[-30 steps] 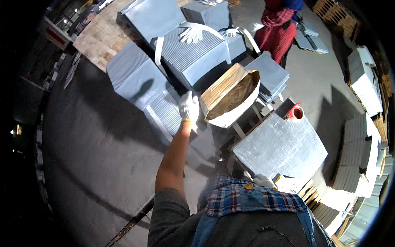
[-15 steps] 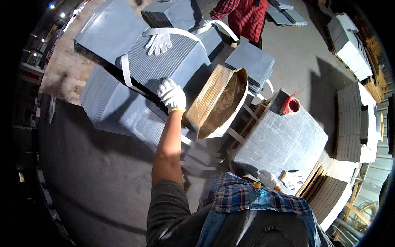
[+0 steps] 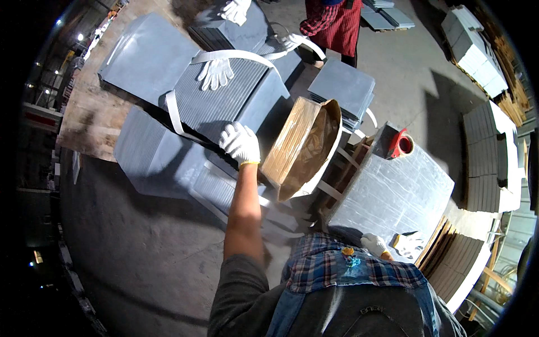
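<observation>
My left hand (image 3: 240,144), in a white knit glove, lies on the edge of a row of grey slabs (image 3: 222,95), its fingers slightly apart and holding nothing visible. Beside it stands an open-topped cardboard box (image 3: 289,143) lined with brown material. My right hand (image 3: 375,245), also gloved, is low on the right by a plastic-wrapped grey block (image 3: 393,196); its fingers are too small and partly hidden to read. A loose white glove (image 3: 408,245) lies beside it. Another white glove (image 3: 216,73) rests on the slabs under a white strap (image 3: 238,55).
A person in a red checked garment (image 3: 337,28) stands at the far side, one gloved hand (image 3: 291,41) at the strap. Another gloved hand (image 3: 236,11) is over the rear slab stack. A red tape dispenser (image 3: 401,145) sits on the wrapped block. White stacks (image 3: 491,157) line the right.
A gloved hand has come into view at the top, over the rear stack. The whole view has shifted slightly. My left hand stays at the slab edge.
</observation>
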`<act>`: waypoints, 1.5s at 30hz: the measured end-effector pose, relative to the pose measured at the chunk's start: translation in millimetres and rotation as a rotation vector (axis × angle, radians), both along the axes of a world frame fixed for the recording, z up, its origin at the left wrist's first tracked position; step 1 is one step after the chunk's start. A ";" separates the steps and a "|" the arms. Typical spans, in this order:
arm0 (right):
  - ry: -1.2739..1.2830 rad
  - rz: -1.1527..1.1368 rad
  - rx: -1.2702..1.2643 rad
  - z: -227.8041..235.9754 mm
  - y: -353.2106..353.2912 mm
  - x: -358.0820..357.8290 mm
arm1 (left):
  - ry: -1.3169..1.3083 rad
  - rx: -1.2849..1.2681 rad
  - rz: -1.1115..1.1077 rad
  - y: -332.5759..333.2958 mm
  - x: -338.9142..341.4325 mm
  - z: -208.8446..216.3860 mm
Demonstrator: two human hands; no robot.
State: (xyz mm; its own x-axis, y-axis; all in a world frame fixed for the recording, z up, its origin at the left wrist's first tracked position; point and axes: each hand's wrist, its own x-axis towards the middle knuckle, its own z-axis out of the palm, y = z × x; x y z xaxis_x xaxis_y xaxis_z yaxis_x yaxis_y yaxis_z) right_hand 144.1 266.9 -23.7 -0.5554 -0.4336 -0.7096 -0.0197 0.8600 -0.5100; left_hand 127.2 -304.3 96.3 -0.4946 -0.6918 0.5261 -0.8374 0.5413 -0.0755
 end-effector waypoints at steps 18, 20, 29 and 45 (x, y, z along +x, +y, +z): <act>0.196 -0.171 -0.093 6.1 20.0 31.4 | -0.380 0.716 -0.501 -53.3 -70.5 28.1; 0.156 -0.217 -0.031 29.1 14.3 36.5 | -0.347 0.684 -0.529 -69.4 -58.6 41.3; 0.051 -0.142 -0.271 37.2 -47.8 13.2 | -0.121 0.896 -0.528 -52.8 6.4 255.3; -0.206 -0.877 -0.922 101.5 -159.9 -23.8 | 0.356 1.565 -0.376 118.9 57.7 186.7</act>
State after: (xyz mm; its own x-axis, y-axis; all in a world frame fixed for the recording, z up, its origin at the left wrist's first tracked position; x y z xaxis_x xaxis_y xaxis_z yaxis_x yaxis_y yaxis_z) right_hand 120.3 107.0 77.8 -0.8189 -0.3546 -0.4513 0.5196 -0.1243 -0.8453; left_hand 184.9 -185.4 283.0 -0.7617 -0.5039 -0.4073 -0.5041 0.0658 0.8612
